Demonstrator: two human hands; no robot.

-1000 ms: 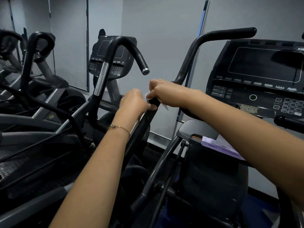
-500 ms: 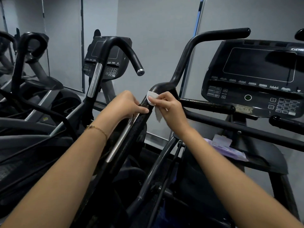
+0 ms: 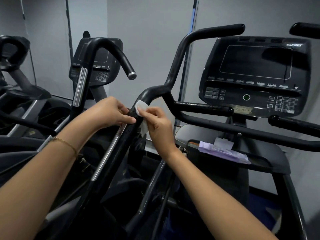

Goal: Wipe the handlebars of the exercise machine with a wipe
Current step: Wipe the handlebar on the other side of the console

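Right hand (image 3: 160,126) still pinching the white wipe (image 3: 140,108) on the handlebar (image 3: 174,71) bend, left hand (image 3: 110,112) still gripping the bar just below, barely changed

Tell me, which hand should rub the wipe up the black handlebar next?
The right hand. Its fingers pinch the wipe against the handlebar just below the bend. The left hand only grips the bar lower down, with no wipe, so it probably steadies.

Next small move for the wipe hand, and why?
Probably slide the right hand with the wipe up along the handlebar: the wipe sits pressed at the bar's lower bend, the left hand grips the bar just below, and the upper stretch lies bare above.
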